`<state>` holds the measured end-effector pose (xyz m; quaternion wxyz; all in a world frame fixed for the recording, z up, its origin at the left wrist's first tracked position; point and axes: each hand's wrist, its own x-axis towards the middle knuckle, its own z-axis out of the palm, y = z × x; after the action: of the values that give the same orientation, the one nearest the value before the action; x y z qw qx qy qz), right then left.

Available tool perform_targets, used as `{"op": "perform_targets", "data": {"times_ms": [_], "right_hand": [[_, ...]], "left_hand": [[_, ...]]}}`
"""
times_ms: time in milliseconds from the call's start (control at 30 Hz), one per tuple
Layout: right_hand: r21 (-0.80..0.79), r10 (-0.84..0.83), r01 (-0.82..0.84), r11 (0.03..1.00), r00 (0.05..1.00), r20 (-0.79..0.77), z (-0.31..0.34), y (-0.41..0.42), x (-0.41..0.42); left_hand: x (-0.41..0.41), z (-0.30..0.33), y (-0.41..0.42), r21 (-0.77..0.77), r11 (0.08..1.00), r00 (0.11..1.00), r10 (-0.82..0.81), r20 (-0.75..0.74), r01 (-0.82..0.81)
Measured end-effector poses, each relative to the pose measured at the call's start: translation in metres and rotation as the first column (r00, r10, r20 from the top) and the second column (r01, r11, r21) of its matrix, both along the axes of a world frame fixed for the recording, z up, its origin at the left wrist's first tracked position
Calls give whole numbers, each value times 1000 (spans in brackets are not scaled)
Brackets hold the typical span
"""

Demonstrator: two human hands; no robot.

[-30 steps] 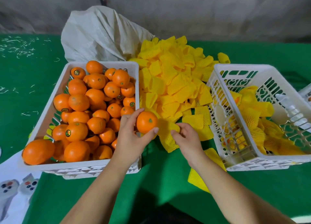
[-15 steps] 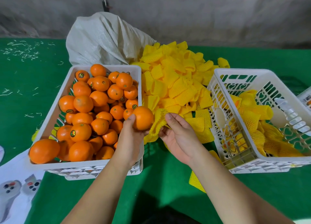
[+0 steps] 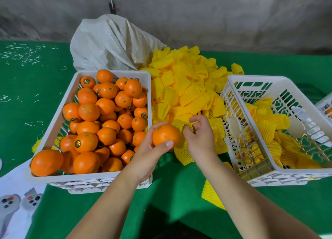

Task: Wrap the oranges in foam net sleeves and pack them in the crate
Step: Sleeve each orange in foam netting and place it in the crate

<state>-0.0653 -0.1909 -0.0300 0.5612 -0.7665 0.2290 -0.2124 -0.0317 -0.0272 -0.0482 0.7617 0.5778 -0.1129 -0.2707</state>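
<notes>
My left hand (image 3: 150,154) grips one bare orange (image 3: 165,134) between the two crates. My right hand (image 3: 201,138) pinches a yellow foam net sleeve (image 3: 180,124) by its open rim, right against the orange's upper right side. A white crate (image 3: 86,178) on the left is heaped with bare oranges (image 3: 106,120). A second white crate (image 3: 239,113) on the right holds several oranges wrapped in yellow sleeves (image 3: 273,131). A big pile of loose yellow sleeves (image 3: 186,88) lies between the crates.
A grey woven sack (image 3: 111,43) slumps behind the left crate. The table has a green cloth (image 3: 32,88). A flat yellow sleeve (image 3: 211,195) lies by my right forearm. A printed white sheet (image 3: 16,202) lies at the lower left. Part of another crate (image 3: 326,107) shows at the right edge.
My right hand picked a sleeve off the pile and brought it to the orange. My left hand kept the orange and turned it toward the sleeve's opening.
</notes>
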Motion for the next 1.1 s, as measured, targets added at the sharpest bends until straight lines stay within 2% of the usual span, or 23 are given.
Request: {"op": "perform_targets", "data": {"times_ms": [100,167,333,433,533,633,733,867,1000,1100], "right_hand": [[-222,8,-13,975,1000,-20,-3,-4,6],[-270,46,-55,961,998,-39,-3,-7,10],[-152,237,-248,957,968,-86,11,-25,11],[-249,323,-333,909,943,-83,22,-24,3],[-388,327,-300,872,945,5,29,-14,-8],[-481,325,-236,844,939,110,31,-3,-16],[-552,385,-256,794,913,131,27,4,-23],[-571,406,-272,775,906,120,24,-1,-27],[-650,468,-303,697,879,91,25,-2,-27],[-707,540,-300,640,831,136,27,12,-29]], "left_hand": [[1,4,5,96,976,972,-207,114,197],[3,5,5,123,965,962,-247,116,233],[10,1,-1,27,997,996,-67,-53,69],[11,1,-6,32,997,995,73,-73,-70],[5,1,-15,156,977,989,144,35,-147],[0,-3,-24,169,963,976,198,85,-210],[-3,-5,-30,106,961,967,249,61,-254],[-5,-3,-28,-13,963,963,269,16,-269],[-9,-2,-31,-71,877,880,474,-38,-476],[-12,-6,-32,-102,865,871,487,-66,-491]]}}
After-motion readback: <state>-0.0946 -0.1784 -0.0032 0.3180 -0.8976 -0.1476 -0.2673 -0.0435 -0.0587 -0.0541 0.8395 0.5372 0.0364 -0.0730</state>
